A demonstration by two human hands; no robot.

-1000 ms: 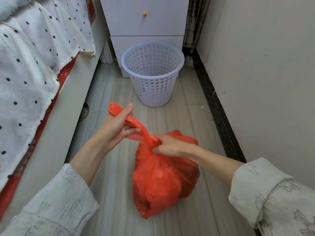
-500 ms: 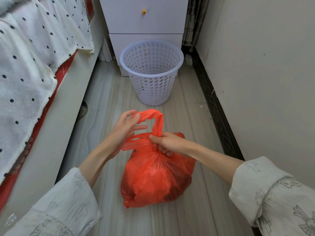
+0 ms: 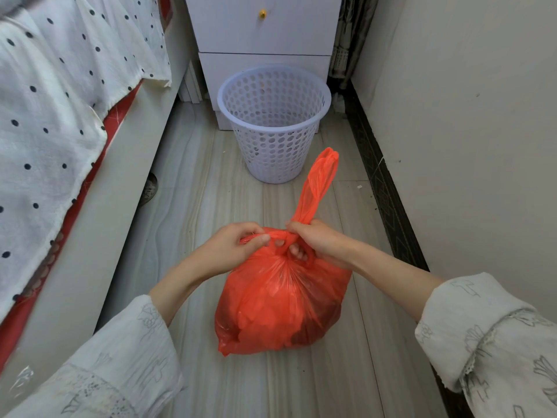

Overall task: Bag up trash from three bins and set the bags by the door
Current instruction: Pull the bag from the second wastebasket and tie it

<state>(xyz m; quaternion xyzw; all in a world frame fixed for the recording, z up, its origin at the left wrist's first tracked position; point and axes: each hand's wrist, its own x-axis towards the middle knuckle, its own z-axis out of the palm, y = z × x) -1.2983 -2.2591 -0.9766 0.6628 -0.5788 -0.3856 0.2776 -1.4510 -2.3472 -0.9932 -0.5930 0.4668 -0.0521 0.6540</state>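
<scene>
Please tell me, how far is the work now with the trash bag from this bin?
Done: the white perforated bin looks emptied, and the full red bag sits on the floor before it. In hand: the left hand and right hand each pinch a handle strip, knotting them at the bag's neck; one strip sticks up free. Left: tightening the knot and carrying the bag to the door. No other bins or door are in view.

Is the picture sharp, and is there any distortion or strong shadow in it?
Head view: the red bag, both hands and the white bin are sharp; light is soft and even, with only faint shadow under the bag; the wide lens bends the bed edge and the wall's dark skirting outward; the sleeves at the bottom corners look stretched.
</scene>
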